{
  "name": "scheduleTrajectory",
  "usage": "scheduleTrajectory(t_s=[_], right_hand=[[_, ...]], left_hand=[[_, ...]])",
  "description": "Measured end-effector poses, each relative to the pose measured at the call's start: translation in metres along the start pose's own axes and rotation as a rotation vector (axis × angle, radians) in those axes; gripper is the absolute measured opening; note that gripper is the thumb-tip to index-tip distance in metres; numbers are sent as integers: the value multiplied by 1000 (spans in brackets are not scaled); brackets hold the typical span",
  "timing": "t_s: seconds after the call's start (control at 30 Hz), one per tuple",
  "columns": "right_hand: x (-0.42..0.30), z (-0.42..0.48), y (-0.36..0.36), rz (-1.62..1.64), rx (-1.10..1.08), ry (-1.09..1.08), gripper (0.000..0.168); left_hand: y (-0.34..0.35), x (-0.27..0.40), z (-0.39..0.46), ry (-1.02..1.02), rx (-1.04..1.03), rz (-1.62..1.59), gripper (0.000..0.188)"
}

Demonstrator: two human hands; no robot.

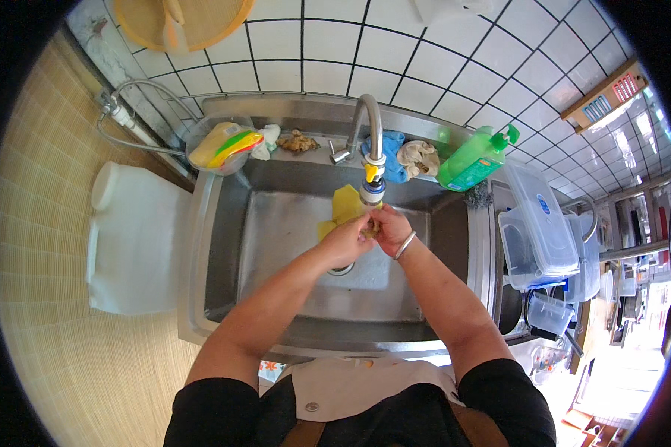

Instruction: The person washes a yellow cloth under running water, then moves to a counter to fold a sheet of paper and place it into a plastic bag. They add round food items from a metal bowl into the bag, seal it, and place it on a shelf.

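My left hand (344, 241) and my right hand (394, 230) meet under the faucet (373, 128), over the stainless steel sink (291, 304). Between their fingers is a small brown, knobbly piece (373, 227) that looks like ginger root; the fingers cover much of it. The faucet's white and blue filter nozzle (372, 193) sits just above my fingers. Behind my hands lies a yellow, flat-looking thing (345, 204) in the sink, partly hidden, its material unclear. The drain (342, 270) shows below my left wrist.
On the back ledge are a plastic tub (193, 153), ginger root (297, 142), a blue cloth (392, 153), a beige cloth (419, 157) and a green soap bottle (472, 162). Clear plastic boxes (537, 234) stand right; a white jug (140, 240) stands left.
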State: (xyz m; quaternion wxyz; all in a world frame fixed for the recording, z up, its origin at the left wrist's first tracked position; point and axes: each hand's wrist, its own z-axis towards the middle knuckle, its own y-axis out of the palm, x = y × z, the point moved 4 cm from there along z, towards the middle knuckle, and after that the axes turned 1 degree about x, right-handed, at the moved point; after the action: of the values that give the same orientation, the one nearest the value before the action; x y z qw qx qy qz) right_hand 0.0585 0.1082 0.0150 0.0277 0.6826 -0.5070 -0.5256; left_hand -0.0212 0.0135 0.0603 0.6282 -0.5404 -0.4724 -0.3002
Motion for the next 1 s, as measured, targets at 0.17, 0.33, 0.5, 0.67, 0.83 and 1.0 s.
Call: scheduleTrajectory(t_s=[0.17,0.33,0.5,0.67,0.83,1.0], right_hand=[[-15,-8,13,-123,-105,21,32],[-41,-14,24,-191,-241,99,32],[-71,-19,5,-429,-258,22,36],[-78,4,-41,-1129,36,-232,18],[-58,5,-6,-502,-34,-99,17],[-42,16,11,-451,-12,-193,15]], left_hand=[[-59,0,16,-78,74,207,51],[-44,-24,43,114,-69,399,34],[-42,-22,56,-182,-185,121,27],[-33,-10,57,-156,14,-100,20],[-44,-29,43,-269,150,-655,20],[-41,-40,23,-360,233,-1012,19]])
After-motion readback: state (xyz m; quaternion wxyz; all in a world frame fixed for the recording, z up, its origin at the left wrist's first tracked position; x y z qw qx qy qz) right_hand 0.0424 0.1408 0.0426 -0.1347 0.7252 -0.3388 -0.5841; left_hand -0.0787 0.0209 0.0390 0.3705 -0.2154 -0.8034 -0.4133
